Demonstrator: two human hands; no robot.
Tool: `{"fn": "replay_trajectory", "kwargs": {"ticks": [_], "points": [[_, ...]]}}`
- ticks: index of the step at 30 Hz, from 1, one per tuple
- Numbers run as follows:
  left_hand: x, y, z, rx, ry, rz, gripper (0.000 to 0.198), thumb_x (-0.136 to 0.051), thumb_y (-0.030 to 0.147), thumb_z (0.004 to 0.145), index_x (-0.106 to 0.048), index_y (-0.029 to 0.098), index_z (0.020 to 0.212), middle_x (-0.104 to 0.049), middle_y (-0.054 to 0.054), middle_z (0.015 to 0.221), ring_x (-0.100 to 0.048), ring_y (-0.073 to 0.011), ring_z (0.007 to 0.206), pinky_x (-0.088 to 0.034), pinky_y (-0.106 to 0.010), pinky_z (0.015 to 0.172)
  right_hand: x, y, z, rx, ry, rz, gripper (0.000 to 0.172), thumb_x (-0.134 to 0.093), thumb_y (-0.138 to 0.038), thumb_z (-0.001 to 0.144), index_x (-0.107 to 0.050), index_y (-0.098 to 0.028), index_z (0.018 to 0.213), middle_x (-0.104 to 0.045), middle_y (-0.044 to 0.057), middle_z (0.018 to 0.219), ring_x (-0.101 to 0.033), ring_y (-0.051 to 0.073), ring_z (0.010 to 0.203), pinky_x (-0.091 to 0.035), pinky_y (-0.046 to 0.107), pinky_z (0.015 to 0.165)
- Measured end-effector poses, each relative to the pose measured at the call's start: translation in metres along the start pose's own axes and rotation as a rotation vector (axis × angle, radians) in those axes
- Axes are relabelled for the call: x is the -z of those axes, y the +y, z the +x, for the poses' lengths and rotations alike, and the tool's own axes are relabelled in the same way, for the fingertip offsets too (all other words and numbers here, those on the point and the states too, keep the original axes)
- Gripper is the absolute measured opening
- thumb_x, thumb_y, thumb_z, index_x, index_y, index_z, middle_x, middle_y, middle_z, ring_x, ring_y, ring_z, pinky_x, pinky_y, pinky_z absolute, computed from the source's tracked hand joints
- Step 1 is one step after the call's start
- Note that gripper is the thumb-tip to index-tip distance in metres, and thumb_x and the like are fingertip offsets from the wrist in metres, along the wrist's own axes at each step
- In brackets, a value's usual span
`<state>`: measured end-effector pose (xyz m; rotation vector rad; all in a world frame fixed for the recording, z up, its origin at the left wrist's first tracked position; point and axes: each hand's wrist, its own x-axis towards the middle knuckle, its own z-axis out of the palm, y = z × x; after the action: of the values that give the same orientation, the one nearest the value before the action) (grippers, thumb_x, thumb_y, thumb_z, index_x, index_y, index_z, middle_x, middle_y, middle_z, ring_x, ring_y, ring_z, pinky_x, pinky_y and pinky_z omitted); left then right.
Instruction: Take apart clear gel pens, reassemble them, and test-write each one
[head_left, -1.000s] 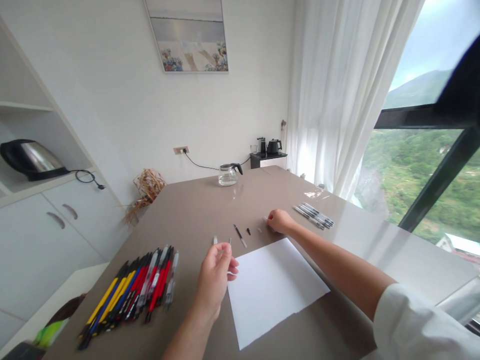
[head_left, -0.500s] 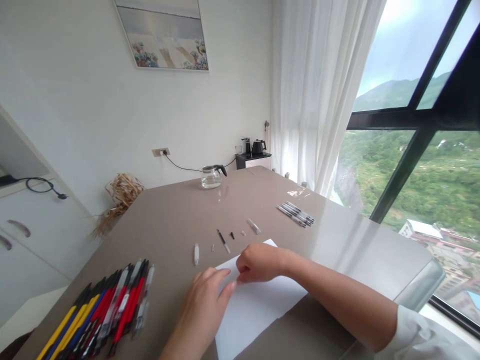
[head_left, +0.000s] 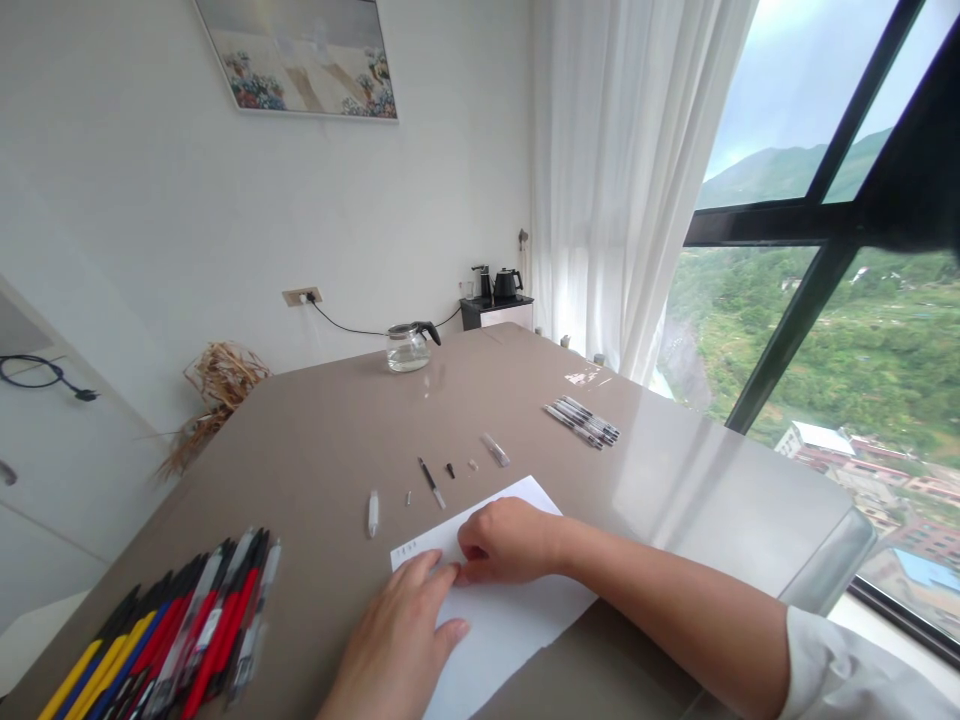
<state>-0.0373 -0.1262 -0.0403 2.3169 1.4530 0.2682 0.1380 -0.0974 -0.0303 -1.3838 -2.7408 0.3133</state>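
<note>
A white sheet of paper (head_left: 517, 620) lies on the table under both hands, with small dark marks near its upper left corner. My left hand (head_left: 401, 620) rests flat on the paper's left side, thumb and fingers apart. Close beside its fingertips, my right hand (head_left: 506, 540) is curled on the sheet with its fingers pressed together; whatever they hold is hidden. Beyond the paper lie pen parts: a clear tube (head_left: 373, 514), a tiny light piece (head_left: 409, 497), a pen refill (head_left: 431, 482), a small black tip (head_left: 450, 470), a small clear piece (head_left: 472, 465) and another clear barrel (head_left: 495, 449).
Many pens (head_left: 180, 620) in red, yellow, blue and clear lie in a row at the left. Several clear pens (head_left: 582, 421) sit at the right rear, near some small clear scraps (head_left: 585, 376). A glass pot (head_left: 409, 348) stands at the table's (head_left: 315, 440) far edge.
My left hand has shifted on the paper, uncovering the marked corner, and its thumb has moved away from the right hand's fingers. The right hand stays curled. The view has turned slightly.
</note>
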Motion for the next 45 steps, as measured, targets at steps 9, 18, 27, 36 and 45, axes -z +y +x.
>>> {"fn": "replay_trajectory", "kwargs": {"ticks": [9, 18, 27, 36, 45], "points": [[0.0024, 0.0067, -0.0007, 0.019, -0.079, 0.189, 0.046, -0.044, 0.031, 0.070, -0.048, 0.021, 0.114, -0.040, -0.006, 0.126, -0.037, -0.0219, 0.114, -0.031, -0.035, 0.092, -0.0011, 0.0031, 0.0009, 0.022, -0.005, -0.020, 0.037, -0.036, -0.047, 0.075, -0.059, -0.019, 0.073, -0.060, 0.002, 0.064, -0.051, 0.013, 0.056, -0.028, 0.023, 0.048], [0.0037, 0.0080, -0.0011, 0.017, -0.093, 0.216, 0.047, -0.041, 0.034, 0.071, -0.046, 0.021, 0.116, -0.039, -0.006, 0.127, -0.035, -0.0218, 0.115, -0.031, -0.036, 0.092, -0.0009, 0.0028, 0.0004, 0.031, 0.002, -0.030, 0.035, -0.035, -0.045, 0.076, -0.058, -0.019, 0.071, -0.059, 0.002, 0.064, -0.049, 0.012, 0.056, -0.027, 0.022, 0.048], [0.0025, 0.0070, -0.0004, 0.010, -0.084, 0.216, 0.046, -0.041, 0.034, 0.071, -0.047, 0.021, 0.115, -0.039, -0.006, 0.127, -0.035, -0.0223, 0.115, -0.031, -0.036, 0.092, 0.0008, 0.0012, -0.0003, 0.015, 0.002, -0.009, 0.034, -0.037, -0.044, 0.075, -0.058, -0.019, 0.071, -0.059, 0.002, 0.063, -0.049, 0.011, 0.055, -0.027, 0.022, 0.048], [0.0020, 0.0091, 0.0005, 0.016, -0.088, 0.226, 0.047, -0.041, 0.033, 0.072, -0.045, 0.020, 0.116, -0.039, -0.007, 0.127, -0.035, -0.0220, 0.115, -0.031, -0.036, 0.092, 0.0039, -0.0002, -0.0013, 0.009, -0.012, -0.026, 0.034, -0.037, -0.045, 0.076, -0.059, -0.019, 0.073, -0.060, 0.002, 0.066, -0.051, 0.012, 0.057, -0.027, 0.022, 0.048], [0.0050, 0.0097, -0.0027, 0.012, -0.090, 0.195, 0.044, -0.042, 0.032, 0.071, -0.047, 0.022, 0.114, -0.040, -0.006, 0.125, -0.036, -0.0217, 0.114, -0.030, -0.035, 0.092, -0.0008, 0.0035, -0.0012, 0.043, 0.019, 0.065, 0.031, -0.041, -0.044, 0.074, -0.058, -0.018, 0.070, -0.057, 0.001, 0.062, -0.045, 0.010, 0.053, -0.026, 0.021, 0.047]]}}
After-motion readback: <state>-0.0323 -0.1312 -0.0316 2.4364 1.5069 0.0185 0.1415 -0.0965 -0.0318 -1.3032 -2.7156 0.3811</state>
